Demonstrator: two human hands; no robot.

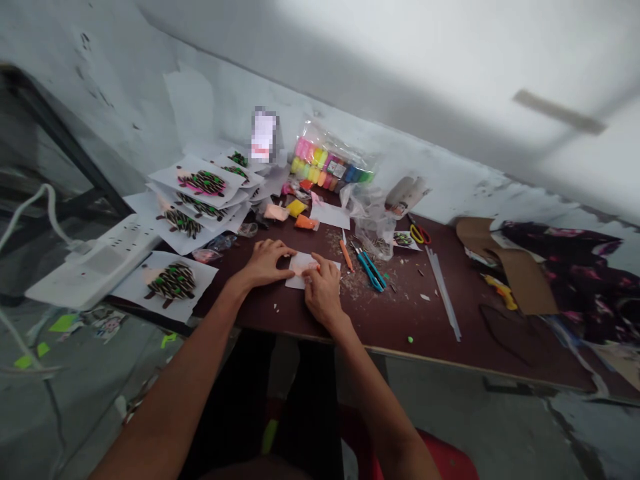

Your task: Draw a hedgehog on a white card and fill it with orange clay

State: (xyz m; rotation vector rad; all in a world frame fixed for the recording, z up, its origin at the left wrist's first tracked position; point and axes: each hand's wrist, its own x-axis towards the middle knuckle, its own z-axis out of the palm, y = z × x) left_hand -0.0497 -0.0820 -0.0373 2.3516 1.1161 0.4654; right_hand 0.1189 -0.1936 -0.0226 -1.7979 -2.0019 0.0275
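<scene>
A small white sheet of paper (297,283) lies on the dark red tabletop, with a flattened patch of peach modelling clay (301,266) on it. My left hand (266,263) rests at the paper's left edge, thumb and forefinger spread apart along it. Over the right part of the sheet, my right hand (323,288) has its fingers bent and drawn together at the clay. Its palm hides part of the paper. Just right of that hand lie an orange craft knife (346,256) and teal-handled cutters (371,270).
Several papers with clay hedgehogs (203,181) are stacked at the left, beside a white power strip (95,261). Bagged clay (276,212) and a colour pack (330,163) sit behind. Rightward are scissors (420,233), glue sticks (443,293) and a yellow glue gun (501,291).
</scene>
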